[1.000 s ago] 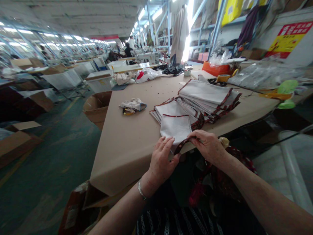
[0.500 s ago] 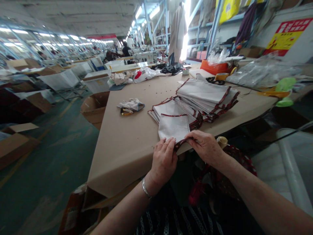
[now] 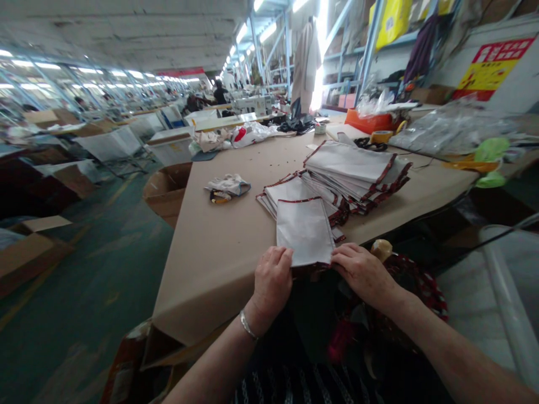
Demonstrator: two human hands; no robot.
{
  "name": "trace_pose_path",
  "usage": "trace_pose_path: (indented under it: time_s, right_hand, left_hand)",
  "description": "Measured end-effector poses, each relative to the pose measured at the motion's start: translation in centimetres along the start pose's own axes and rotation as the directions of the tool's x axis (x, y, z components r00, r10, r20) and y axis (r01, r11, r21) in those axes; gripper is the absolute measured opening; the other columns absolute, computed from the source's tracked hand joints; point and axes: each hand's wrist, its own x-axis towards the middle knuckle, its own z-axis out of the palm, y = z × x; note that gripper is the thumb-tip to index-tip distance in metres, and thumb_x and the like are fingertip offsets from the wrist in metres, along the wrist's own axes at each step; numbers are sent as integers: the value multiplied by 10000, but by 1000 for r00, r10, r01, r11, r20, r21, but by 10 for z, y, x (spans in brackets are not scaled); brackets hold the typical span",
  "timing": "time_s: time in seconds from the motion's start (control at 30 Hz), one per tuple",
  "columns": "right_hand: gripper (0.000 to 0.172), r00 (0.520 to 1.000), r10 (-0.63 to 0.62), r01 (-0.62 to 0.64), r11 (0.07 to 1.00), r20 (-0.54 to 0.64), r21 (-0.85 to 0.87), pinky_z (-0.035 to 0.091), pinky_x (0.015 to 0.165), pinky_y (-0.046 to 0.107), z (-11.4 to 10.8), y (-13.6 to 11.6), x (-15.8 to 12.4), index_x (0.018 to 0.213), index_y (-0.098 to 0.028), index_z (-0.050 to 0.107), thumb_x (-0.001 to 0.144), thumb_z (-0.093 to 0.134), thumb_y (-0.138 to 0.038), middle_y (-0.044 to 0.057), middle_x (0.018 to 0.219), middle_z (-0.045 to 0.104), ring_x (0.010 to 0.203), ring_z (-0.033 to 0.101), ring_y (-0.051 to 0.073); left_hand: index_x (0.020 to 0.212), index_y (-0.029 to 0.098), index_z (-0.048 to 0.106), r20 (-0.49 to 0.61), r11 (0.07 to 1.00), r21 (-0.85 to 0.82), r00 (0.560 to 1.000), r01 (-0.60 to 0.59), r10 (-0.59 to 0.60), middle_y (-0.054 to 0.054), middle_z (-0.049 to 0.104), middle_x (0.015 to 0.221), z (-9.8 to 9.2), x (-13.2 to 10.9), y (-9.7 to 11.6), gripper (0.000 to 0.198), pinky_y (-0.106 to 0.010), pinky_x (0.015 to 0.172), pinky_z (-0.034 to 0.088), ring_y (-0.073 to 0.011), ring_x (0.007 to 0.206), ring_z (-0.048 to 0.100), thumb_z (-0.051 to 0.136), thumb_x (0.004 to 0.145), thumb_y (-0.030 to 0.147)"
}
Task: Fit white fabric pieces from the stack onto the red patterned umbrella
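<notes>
A white fabric piece (image 3: 304, 231) with dark red patterned binding along its far edge lies at the table's near edge. My left hand (image 3: 273, 278) pinches its near left corner, fingers curled. At the near right corner my right hand (image 3: 364, 275) grips the same piece between thumb and fingers. Some dark red trim shows below the near edge, between the hands. Just beyond lies a fanned stack of similar white pieces (image 3: 278, 188), partly covered by the held one. A taller stack of white bound pieces (image 3: 347, 163) sits behind it to the right.
A pair of work gloves (image 3: 227, 187) rests left on the brown-covered table (image 3: 214, 252). An open cardboard box (image 3: 168, 188) stands beyond the table's left edge. Black scissors (image 3: 370, 145), a yellow tape roll (image 3: 382, 136) and an orange bin (image 3: 370, 120) are at the back right.
My hands have spread to the near corners, and the fabric piece now lies flatter, showing more white surface. My left hand has closed from flat fingers to a grip. The view has shifted slightly.
</notes>
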Motion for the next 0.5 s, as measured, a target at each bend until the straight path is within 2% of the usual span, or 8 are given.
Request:
trace_pose_path:
  time_s: [0.03,0.1,0.13,0.17,0.27,0.33,0.4,0.5]
  right_hand:
    - [201,1000,17,-17,1000,12,4,431,980,439,0,-4,-2,1048,-162,661,865,588,-205,94,1156,641,1106,520,266]
    - [473,1000,25,-25,999,7,31,393,1038,454,2,-20,-3,1240,-171,581,793,680,-289,98,1317,559,1213,460,288]
    - [556,1000,26,-25,999,-9,36,382,1052,455,5,-29,-1,1291,-184,546,771,699,-310,88,1348,540,1237,448,290]
    - [557,999,28,-27,999,-26,28,382,1054,455,10,-38,2,1299,-199,542,772,692,-305,75,1337,553,1232,459,287]
    - [364,996,63,-67,996,-60,-65,442,977,458,31,-50,19,1172,-225,636,811,603,-184,48,1180,657,1116,564,281]
    - [329,994,88,-96,984,-61,-152,488,900,448,40,-45,33,1082,-222,683,817,534,-98,53,1093,695,1034,617,283]
    - [403,991,114,-128,963,-73,-237,513,852,438,39,-32,40,1042,-226,706,817,440,-23,66,1090,700,1016,638,288]
    - [567,976,188,-212,934,-109,-288,523,865,422,26,-8,33,1139,-212,685,759,351,45,102,1201,663,1070,634,288]
  left_hand:
    - [995,154,620,17,999,-39,1000,1,0,-101,670,945,-3,-1,1,265,-353,796,536,-229,887,620,461,821,33]
    - [914,170,616,34,993,-122,999,2,2,-77,667,873,-8,-3,6,242,-302,736,540,-196,802,622,444,823,27]
    - [896,177,608,33,988,-155,999,4,1,-67,667,851,-10,-3,9,240,-284,713,539,-183,770,622,434,826,27]
    - [897,184,601,24,984,-180,1000,5,0,-58,668,834,-11,-3,12,244,-267,690,537,-172,741,623,425,829,29]
    - [944,194,577,-39,979,-198,999,-39,32,-39,671,787,-6,0,13,280,-234,642,527,-157,690,633,389,820,28]
    - [979,192,564,-64,980,-161,992,-114,105,-37,671,771,-1,2,9,307,-219,630,524,-156,685,642,385,794,24]
    - [961,199,564,-79,981,-75,982,-178,172,-31,672,765,5,1,4,305,-212,626,523,-156,675,646,399,775,20]
    - [896,228,584,-105,980,119,979,-161,174,-28,691,825,17,-12,1,260,-228,635,530,-177,711,668,460,768,39]
